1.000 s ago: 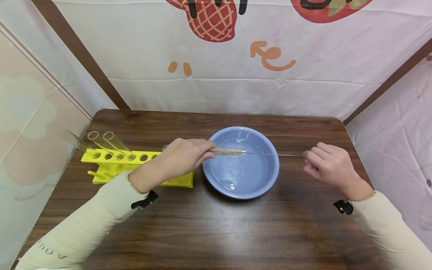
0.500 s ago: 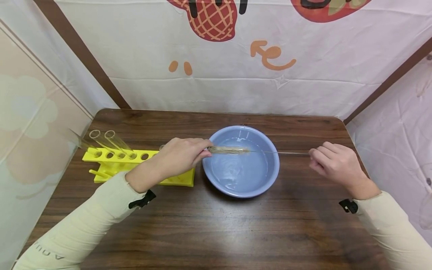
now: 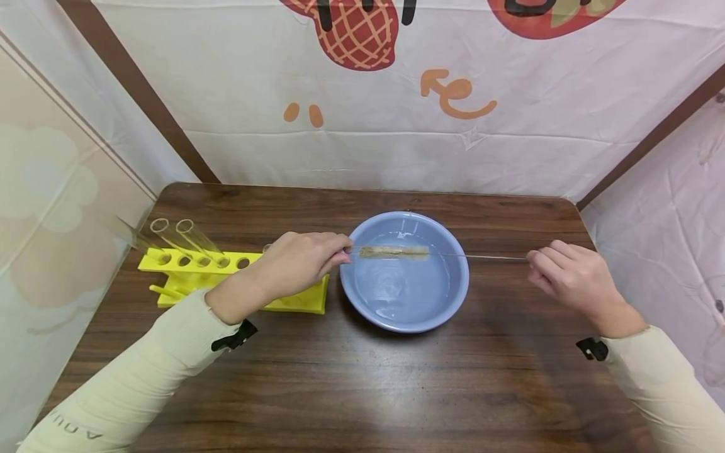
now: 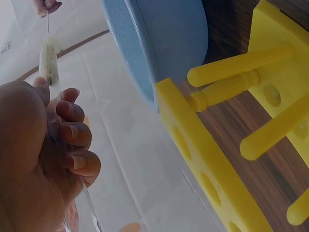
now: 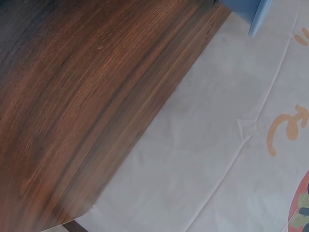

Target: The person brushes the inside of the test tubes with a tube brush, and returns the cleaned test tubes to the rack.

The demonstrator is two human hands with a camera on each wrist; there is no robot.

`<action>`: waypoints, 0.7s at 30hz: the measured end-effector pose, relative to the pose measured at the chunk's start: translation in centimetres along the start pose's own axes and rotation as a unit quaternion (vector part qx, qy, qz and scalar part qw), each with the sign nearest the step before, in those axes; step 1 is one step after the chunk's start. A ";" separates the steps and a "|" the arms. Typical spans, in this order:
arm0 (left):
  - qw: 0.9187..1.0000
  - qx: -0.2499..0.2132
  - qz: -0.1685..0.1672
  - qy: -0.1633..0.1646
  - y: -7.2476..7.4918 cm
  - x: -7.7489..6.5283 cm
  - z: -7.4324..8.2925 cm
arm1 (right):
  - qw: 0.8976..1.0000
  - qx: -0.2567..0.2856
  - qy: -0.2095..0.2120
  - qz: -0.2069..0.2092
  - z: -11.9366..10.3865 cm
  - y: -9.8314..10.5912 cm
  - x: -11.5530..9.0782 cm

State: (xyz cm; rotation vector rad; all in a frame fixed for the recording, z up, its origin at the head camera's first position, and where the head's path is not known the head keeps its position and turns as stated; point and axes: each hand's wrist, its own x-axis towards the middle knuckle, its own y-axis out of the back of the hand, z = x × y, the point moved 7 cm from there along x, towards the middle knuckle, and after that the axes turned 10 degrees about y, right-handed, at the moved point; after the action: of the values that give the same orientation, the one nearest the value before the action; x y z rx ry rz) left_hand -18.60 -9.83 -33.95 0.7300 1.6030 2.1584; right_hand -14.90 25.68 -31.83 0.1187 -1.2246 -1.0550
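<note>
My left hand (image 3: 303,261) grips a clear test tube (image 4: 54,91), lying roughly level over a blue basin (image 3: 404,327) of water. Pale bristles of a test tube brush (image 3: 394,252) show just beyond the left fingertips, near the tube's mouth. A thin wire handle (image 3: 489,257) runs right from the bristles to my right hand (image 3: 572,277), whose curled fingers hold its end. In the left wrist view, left fingers (image 4: 75,135) wrap round the tube, and bristles fan out at its far end. The right wrist view leaves the right hand out.
A yellow test tube rack (image 3: 195,267) stands left of the basin, partly behind the left forearm. Several clear tubes (image 3: 195,238) lean in it. White printed cloth (image 3: 374,160) walls in the wooden table (image 3: 362,390) at the back and sides.
My right hand has moved right, drawing the brush along with it. More bristle length shows beyond the left hand, which has shifted slightly left.
</note>
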 end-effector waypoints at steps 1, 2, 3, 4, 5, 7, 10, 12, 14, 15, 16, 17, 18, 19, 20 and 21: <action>1.000 0.001 0.003 -0.001 0.0 0.0 0.0 | 1.000 -0.002 0.000 0.000 0.0 0.0 -0.1; 1.000 0.003 0.005 -0.001 0.1 0.0 -0.1 | 1.000 -0.003 -0.001 0.000 0.1 0.1 -0.2; 1.000 0.004 0.008 -0.003 0.1 -0.1 -0.1 | 1.000 -0.004 -0.001 0.001 0.1 0.1 -0.3; 1.000 0.006 0.010 -0.004 0.1 -0.1 -0.2 | 1.000 -0.004 -0.002 0.001 0.1 0.2 -0.4; 1.000 0.007 0.011 -0.005 0.2 -0.1 -0.2 | 1.000 -0.004 -0.003 0.000 0.1 0.2 -0.5; 1.000 0.009 0.011 -0.007 0.2 -0.1 -0.3 | 1.000 -0.003 -0.006 0.000 0.1 0.3 -0.6; 1.000 0.007 0.008 -0.006 0.2 -0.2 -0.5 | 1.000 -0.001 -0.008 -0.002 0.1 0.4 -0.7; 1.000 0.006 0.008 -0.005 0.2 -0.3 -0.6 | 1.000 0.000 -0.009 -0.005 0.1 0.5 -0.7; 1.000 0.006 0.008 -0.005 0.3 -0.4 -0.8 | 1.000 0.000 -0.011 -0.009 0.1 0.6 -0.7; 1.000 0.006 0.008 -0.004 0.3 -0.4 -0.8 | 1.000 0.001 -0.012 -0.011 0.1 0.6 -0.7; 1.000 0.006 0.009 -0.003 0.3 -0.4 -0.9 | 1.000 0.002 -0.012 -0.012 0.1 0.7 -0.7; 1.000 0.006 0.009 -0.003 0.4 -0.5 -0.9 | 1.000 0.003 -0.013 -0.013 0.1 0.7 -0.8; 1.000 0.006 0.009 -0.004 0.3 -0.5 -0.9 | 1.000 0.003 -0.013 -0.014 0.1 0.7 -0.8; 1.000 0.006 0.009 -0.003 0.4 -0.5 -1.0 | 1.000 0.003 -0.013 -0.015 0.1 0.8 -0.9; 1.000 0.006 0.009 -0.003 0.4 -0.5 -1.0 | 1.000 0.004 -0.013 -0.015 0.1 0.8 -0.9; 1.000 0.007 0.010 -0.004 0.4 -0.5 -1.0 | 1.000 0.006 -0.012 -0.017 0.1 0.8 -1.0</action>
State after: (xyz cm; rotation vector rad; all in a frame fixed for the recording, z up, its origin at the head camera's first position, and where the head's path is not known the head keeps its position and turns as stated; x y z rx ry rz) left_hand -18.75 -11.01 -33.86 0.7614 1.6145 2.1573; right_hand -14.48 26.88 -31.99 0.1371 -1.2550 -1.0819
